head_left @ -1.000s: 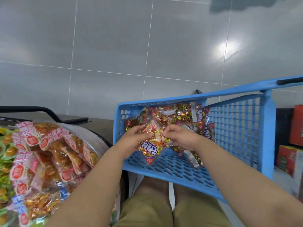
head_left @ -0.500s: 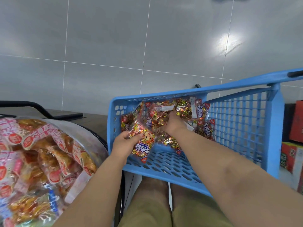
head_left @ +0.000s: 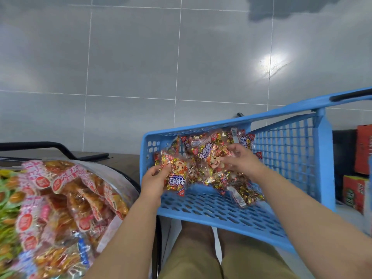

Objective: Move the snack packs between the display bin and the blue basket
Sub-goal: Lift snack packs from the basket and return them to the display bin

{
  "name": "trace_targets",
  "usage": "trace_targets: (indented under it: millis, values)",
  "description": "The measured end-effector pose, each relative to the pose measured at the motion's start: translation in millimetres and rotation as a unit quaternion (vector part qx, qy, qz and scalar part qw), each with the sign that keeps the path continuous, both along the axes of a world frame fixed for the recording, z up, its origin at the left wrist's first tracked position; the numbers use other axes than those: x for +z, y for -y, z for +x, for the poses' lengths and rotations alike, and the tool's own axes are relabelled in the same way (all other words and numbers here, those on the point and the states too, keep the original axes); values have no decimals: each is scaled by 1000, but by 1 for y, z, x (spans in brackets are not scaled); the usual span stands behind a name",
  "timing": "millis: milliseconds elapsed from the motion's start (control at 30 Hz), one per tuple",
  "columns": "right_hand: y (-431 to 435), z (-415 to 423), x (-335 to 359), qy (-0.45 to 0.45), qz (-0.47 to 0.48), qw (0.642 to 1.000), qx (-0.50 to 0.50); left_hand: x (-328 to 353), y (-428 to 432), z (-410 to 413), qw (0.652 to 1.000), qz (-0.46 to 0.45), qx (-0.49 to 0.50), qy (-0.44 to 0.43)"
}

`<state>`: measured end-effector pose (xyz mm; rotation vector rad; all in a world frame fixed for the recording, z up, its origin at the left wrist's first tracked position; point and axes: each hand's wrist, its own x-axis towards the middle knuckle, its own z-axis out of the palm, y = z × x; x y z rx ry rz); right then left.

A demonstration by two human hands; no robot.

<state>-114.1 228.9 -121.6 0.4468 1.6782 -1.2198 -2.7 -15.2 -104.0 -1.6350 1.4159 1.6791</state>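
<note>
The blue basket (head_left: 221,210) lies tilted over my knees, its far end heaped with clear snack packs of gold and red wrapped sweets. My left hand (head_left: 154,179) grips one such snack pack (head_left: 177,178) by its left edge, just above the basket floor. My right hand (head_left: 240,160) is further in and pinches a second snack pack (head_left: 213,158) off the top of the pile. At the left, the round display bin (head_left: 124,176) holds several pink and orange snack bags (head_left: 66,200), blurred in this frame.
A black handle (head_left: 50,147) runs behind the display bin. Red and orange cartons (head_left: 356,190) stand at the right, beyond the basket's side wall. Grey wall tiles fill the background, and my knees in khaki shorts show below the basket.
My right hand went deeper into the pile and came up pinching a second pack. My left hand has kept its pack and stayed near the basket's left side.
</note>
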Motion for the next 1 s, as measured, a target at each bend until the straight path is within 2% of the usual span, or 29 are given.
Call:
trace_targets:
  millis: [100, 167, 267, 433, 500, 533, 600, 667, 900, 1000]
  values:
    - [-1, -10, 11, 117, -126, 985, 11, 3, -2, -3, 999, 46, 5, -17]
    - [4, -10, 14, 174, -152, 970, 71, 8, -3, -7, 995, 91, -11, -29]
    - [22, -2, 14, 170, -112, 964, 171, 17, -8, -13, 985, 158, -48, -46]
    - [47, 12, 6, 124, -88, 980, 130, 16, 0, -9, 978, 110, -174, -45]
    - [55, 14, 0, 100, -80, 987, 93, 9, 5, -5, 985, 63, -155, -43]
    - [58, 14, -8, 69, -47, 994, 68, 6, 7, -3, 989, 43, -135, -45]
    - [59, 9, -29, -17, 71, 997, -3, -2, 7, 0, 993, 10, -104, -45]
    - [59, 1, -51, -55, 158, 985, -43, -10, 6, 3, 996, -4, -79, -42]
    - [75, -9, -92, -26, 234, 969, 72, -26, -6, 11, 997, -14, -50, -49]
    - [76, 0, -93, 18, 201, 977, 74, -29, -7, 14, 998, -15, -43, -45]
